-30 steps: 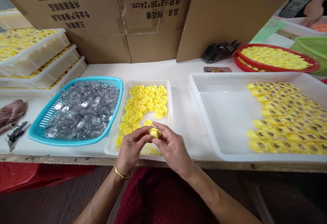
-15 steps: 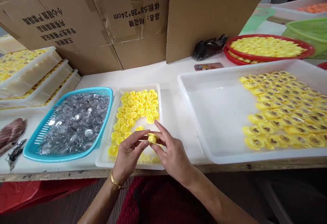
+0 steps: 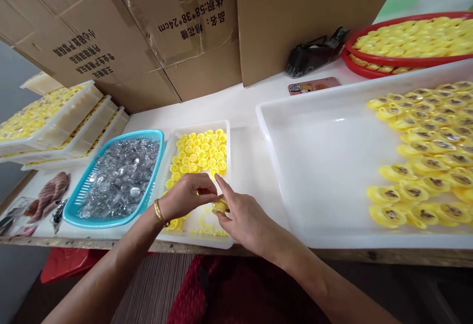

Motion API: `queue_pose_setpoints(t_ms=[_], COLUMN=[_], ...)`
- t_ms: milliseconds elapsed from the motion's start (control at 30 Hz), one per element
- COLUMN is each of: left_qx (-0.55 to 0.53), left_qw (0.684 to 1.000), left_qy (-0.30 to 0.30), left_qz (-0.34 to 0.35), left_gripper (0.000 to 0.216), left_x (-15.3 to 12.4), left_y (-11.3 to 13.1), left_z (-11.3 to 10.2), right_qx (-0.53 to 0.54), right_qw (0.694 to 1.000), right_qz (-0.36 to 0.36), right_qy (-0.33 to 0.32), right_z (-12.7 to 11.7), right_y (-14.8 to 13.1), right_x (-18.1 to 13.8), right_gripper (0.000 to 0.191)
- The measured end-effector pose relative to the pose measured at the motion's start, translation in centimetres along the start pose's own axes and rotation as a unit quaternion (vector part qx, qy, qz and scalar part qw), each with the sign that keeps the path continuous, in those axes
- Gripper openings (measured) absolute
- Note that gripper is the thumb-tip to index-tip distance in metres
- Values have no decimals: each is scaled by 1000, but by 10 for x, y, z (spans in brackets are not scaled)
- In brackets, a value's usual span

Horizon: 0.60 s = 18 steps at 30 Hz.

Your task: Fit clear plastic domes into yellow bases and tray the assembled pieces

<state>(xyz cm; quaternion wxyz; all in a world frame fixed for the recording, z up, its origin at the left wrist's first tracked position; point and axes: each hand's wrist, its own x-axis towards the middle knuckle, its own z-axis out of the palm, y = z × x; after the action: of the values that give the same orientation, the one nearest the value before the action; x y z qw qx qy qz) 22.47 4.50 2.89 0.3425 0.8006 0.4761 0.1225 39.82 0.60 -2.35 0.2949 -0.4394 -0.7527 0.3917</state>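
Between thumb and fingers, my right hand (image 3: 249, 220) grips a small yellow plastic cup-shaped piece (image 3: 220, 207), its index finger stretched out. My left hand (image 3: 188, 192), back upward and fingers pinched, meets the edge of that piece; what sits in the pinch is hidden. Both hands are above a small white tray (image 3: 228, 166) holding rows of similar yellow pieces (image 3: 201, 151) and tiny yellow bits (image 3: 207, 228) near its front. Left of it stands a blue basket (image 3: 159, 151) full of clear plastic discs (image 3: 120, 176).
A large white tray (image 3: 314, 161) at right holds yellow pieces with dark centres (image 3: 424, 166). Red trays (image 3: 349, 50) of yellow pieces, a black bag (image 3: 314, 55) and a phone (image 3: 314, 86) lie behind. Cardboard (image 3: 199, 77) walls the back; white trays (image 3: 79, 124) are stacked left.
My left hand has turned back-upward and its fingers have shifted to the piece's top edge. My right hand keeps the yellow piece, now tilted. The camera view has shifted.
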Motion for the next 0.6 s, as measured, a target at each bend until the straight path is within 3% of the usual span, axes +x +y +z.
queue_pose_setpoints(t_ms=[100,200,333,467,600], left_qx=[101,138,96,18,-63], left_qw=[994,990,993,992,985], left_qy=[-33,-19,40,81,88], left_qz=[11,-22,-54,-97,-134], left_gripper=[9,11,13,15,18], left_x=[1,0,-2,-8,-18], left_y=[2,3,5,1,-5], left_z=[-8,-10,-3,12,30], right_qx=[-6,15,173,422,559], right_qw=[1000,999,982,898,812], right_qz=[26,48,72,125,165], right_qy=[-10,-10,9,10,30], right_z=[-5,-10,-14,-22,-32], right_y=[1,4,9,10,9], right_x=[1,1,1,-2,-5], right_gripper=[78,77,66,52,44])
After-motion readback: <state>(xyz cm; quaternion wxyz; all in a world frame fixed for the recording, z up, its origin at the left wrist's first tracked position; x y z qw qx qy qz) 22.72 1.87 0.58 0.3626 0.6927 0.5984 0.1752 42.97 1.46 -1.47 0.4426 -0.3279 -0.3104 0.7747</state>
